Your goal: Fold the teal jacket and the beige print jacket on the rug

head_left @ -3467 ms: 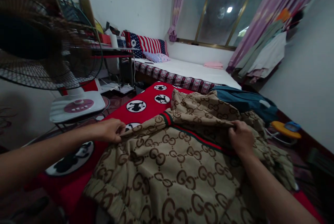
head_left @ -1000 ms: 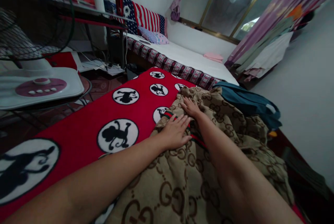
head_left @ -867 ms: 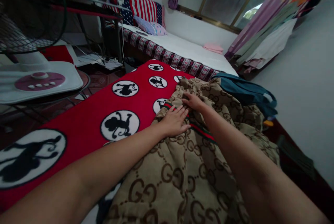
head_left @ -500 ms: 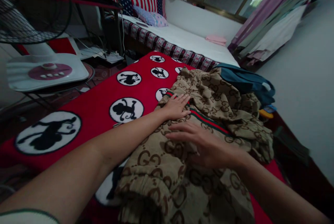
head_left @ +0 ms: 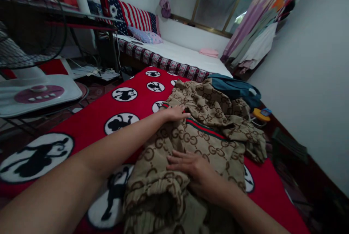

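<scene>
A tan jacket (head_left: 201, 139) with a brown letter pattern and a green-red-green stripe lies spread and wrinkled before me. Beneath it is a red blanket (head_left: 95, 115) printed with black monkey figures in white circles. My left hand (head_left: 176, 113) rests flat on the jacket by the stripe, fingers stretched out. Lower down, my right hand (head_left: 195, 172) lies with spread fingers on the cloth near a gathered cuff (head_left: 160, 194). Neither hand grips the fabric. The jacket's far part is bunched up beside a dark teal cloth (head_left: 236, 88).
On the left stands a white fan (head_left: 40, 92) with a pink control panel, below a cluttered desk (head_left: 84, 19). A bed (head_left: 180, 50) with a white top runs along the back wall. Clothes hang by the purple curtain (head_left: 248, 15). A yellow round object (head_left: 261, 115) sits at the right.
My right hand has come down toward me onto the jacket near the cuff. My left hand stays near the stripe. The jacket's near right part lies flatter, and the camera view has shifted.
</scene>
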Tool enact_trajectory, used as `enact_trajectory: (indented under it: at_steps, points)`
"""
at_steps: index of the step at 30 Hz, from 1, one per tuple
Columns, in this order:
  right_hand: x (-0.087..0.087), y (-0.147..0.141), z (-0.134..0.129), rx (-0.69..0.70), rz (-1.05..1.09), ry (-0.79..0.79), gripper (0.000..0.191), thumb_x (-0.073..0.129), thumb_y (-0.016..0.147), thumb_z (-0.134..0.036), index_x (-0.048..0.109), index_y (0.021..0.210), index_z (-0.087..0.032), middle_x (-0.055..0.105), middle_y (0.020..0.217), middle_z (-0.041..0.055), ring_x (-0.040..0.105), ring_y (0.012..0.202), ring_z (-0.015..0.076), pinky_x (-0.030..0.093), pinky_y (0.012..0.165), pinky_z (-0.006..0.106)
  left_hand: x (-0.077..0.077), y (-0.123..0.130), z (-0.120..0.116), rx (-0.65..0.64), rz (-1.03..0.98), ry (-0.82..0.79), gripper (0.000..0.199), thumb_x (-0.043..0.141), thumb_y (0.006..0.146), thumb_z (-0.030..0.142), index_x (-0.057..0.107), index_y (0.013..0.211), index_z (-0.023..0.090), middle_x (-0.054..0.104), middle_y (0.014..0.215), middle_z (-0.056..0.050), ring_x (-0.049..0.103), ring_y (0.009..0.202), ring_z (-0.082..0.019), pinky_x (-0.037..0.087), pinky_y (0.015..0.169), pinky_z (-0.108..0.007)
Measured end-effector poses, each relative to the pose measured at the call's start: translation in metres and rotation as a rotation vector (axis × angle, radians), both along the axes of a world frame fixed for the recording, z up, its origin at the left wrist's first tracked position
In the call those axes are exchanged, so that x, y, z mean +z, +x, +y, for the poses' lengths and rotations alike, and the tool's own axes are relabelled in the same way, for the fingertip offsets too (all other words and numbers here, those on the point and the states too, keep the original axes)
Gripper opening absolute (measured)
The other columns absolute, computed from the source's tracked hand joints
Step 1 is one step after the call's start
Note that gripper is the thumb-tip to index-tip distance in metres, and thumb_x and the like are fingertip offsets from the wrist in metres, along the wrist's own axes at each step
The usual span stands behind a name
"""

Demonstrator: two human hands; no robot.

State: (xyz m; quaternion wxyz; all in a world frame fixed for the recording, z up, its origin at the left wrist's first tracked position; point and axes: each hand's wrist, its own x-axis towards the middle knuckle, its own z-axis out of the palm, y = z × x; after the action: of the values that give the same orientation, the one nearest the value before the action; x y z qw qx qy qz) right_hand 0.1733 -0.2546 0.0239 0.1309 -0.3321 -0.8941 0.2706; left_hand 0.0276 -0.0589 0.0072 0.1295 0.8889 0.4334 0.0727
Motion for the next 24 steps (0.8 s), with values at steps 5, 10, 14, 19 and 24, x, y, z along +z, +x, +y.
enact_trajectory:
  at_steps: [5, 10, 14, 19, 24]
  points:
    - [-0.007, 0.022, -0.003, -0.049, 0.067, -0.038, 0.06, 0.043, 0.067, 0.001, 0.068, 0.114, -0.027, 0.07, 0.118, 0.0004, 0.06, 0.117, 0.016, 0.044, 0.102, 0.034, -0.032, 0.018, -0.039, 0.185, -0.056, 0.182, 0.076, 0.036, 0.093, 0.055, 0.026, 0.15, 0.006, 0.02, 0.158, -0.017, 0.018, 0.147, -0.03, 0.014, 0.118, -0.051]
    - [0.001, 0.109, 0.05, -0.576, -0.121, 0.453, 0.048, 0.049, 0.068, -0.004, 0.068, 0.108, -0.023, 0.063, 0.127, 0.0067, 0.056, 0.119, 0.0239, 0.042, 0.104, 0.042, -0.045, 0.019, -0.042, 0.19, -0.079, 0.268, 0.073, 0.036, 0.093, 0.056, 0.031, 0.149, 0.009, 0.024, 0.157, -0.016, 0.022, 0.146, -0.029, 0.016, 0.118, -0.049]
    - [0.0, 0.177, 0.079, -1.048, -0.367, 0.557, 0.047, 0.059, 0.079, -0.037, 0.062, 0.121, -0.015, 0.057, 0.131, 0.0158, 0.053, 0.12, 0.0316, 0.043, 0.1, 0.045, -0.042, 0.02, -0.04, 0.207, -0.062, 0.278, 0.073, 0.038, 0.093, 0.055, 0.031, 0.149, 0.008, 0.026, 0.156, -0.015, 0.023, 0.145, -0.029, 0.018, 0.118, -0.05]
    - [0.0, 0.212, 0.081, -1.318, -0.55, 0.304, 0.059, 0.044, 0.086, -0.062, 0.063, 0.116, -0.015, 0.062, 0.118, 0.017, 0.058, 0.111, 0.0313, 0.047, 0.088, 0.04, -0.042, 0.021, -0.041, 0.217, -0.076, 0.26, 0.072, 0.04, 0.093, 0.053, 0.032, 0.149, 0.009, 0.031, 0.155, -0.013, 0.025, 0.145, -0.028, 0.018, 0.118, -0.049]
    - [0.004, 0.218, 0.089, -1.266, -0.728, 0.264, 0.066, 0.057, 0.078, -0.063, 0.058, 0.125, -0.017, 0.057, 0.125, 0.0193, 0.052, 0.119, 0.035, 0.045, 0.088, 0.041, -0.044, 0.02, -0.04, 0.229, -0.106, 0.256, 0.069, 0.043, 0.091, 0.054, 0.04, 0.145, 0.011, 0.037, 0.152, -0.012, 0.029, 0.142, -0.028, 0.019, 0.118, -0.049]
